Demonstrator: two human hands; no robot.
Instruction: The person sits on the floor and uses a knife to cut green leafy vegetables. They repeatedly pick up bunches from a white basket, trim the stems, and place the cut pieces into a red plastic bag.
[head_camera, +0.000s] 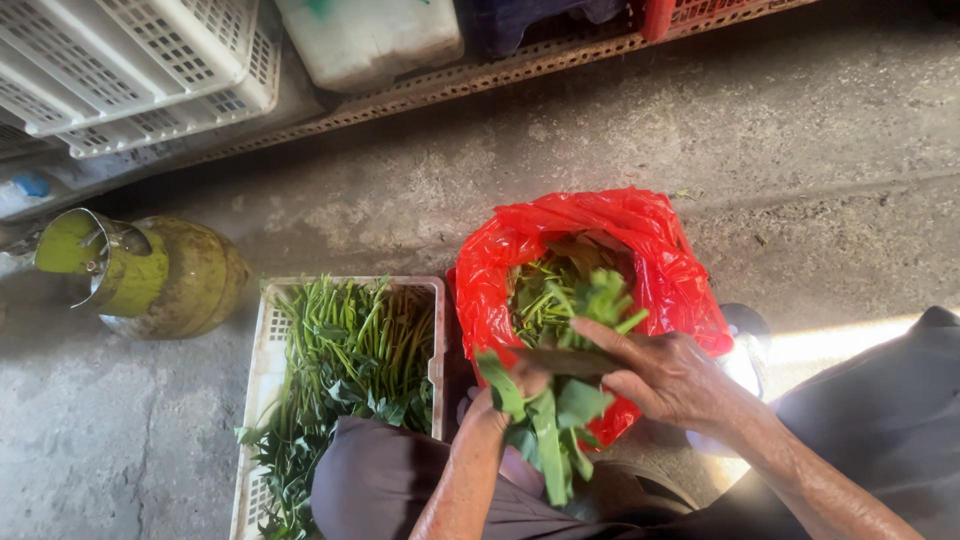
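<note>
My left hand (493, 408) is closed around a bunch of leafy green stems (552, 425), held over my lap with the leaves hanging down. My right hand (668, 378) grips a dark knife (562, 361) whose blade lies across the top of that bunch. Just behind both hands an open red plastic bag (600, 215) holds green stems and leaf scraps (552, 292). To the left of my knee a white slotted crate (266, 340) is filled with long green stems and leaves (350, 350).
A yellow-green gas cylinder (172, 278) lies on the concrete floor (800, 150) at left. Stacked white crates (130, 60) and a white container (370, 35) sit on a perforated metal rack (500, 68) at the back. My dark clothing fills the lower right.
</note>
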